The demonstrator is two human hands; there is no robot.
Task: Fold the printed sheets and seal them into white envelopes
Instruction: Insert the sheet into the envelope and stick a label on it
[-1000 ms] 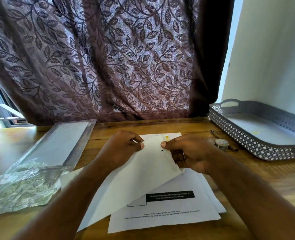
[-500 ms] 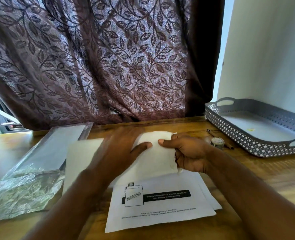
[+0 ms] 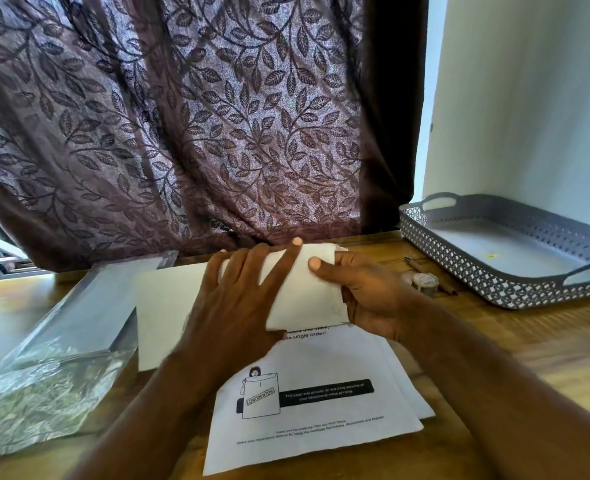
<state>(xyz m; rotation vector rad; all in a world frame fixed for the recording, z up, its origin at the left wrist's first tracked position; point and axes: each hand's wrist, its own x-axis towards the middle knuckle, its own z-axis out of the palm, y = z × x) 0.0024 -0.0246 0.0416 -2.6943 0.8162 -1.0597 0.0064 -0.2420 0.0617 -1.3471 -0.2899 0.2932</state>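
**Folded paper held down between two hands at mid-frame**

Left hand (image 3: 241, 303): laid flat, fingers straight and fanned, pressing down on the folded paper (image 3: 307, 292) just above the centre of the frame. Fingertips (image 3: 297, 242) at the paper's far edge.

Right hand (image 3: 373, 296): pinching the right end of the same paper, thumb on top, other fingers curled beneath the edge and mostly hidden.

Folded paper: plain white on the visible side, low over the wooden table (image 3: 546, 358), near edge overlapping the top of the printed sheets (image 3: 321, 434). To its left, running under the left hand, a flat white sheet (image 3: 169, 313). Unclear whether a separate piece or part of the folded one.

Printed sheets: a small fanned stack in the lower centre, lying on the table. Top page with a drawing stamped "CONFIDENTIAL" beside a black bar of text, plus lines of small print too blurred to read.

Left side of the frame: a clear plastic packet (image 3: 54, 341), crinkled at its near end, just beside the flat white sheet.

Right of the right hand: a small round roll (image 3: 425, 282), kind unclear, with a thin dark pen (image 3: 413, 263) near it. Further right, a grey perforated tray (image 3: 466, 271) with handles, against a pale wall (image 3: 528, 98).

Across the top: a dark curtain (image 3: 200, 116) with a leaf pattern, hanging down to the table's far edge.
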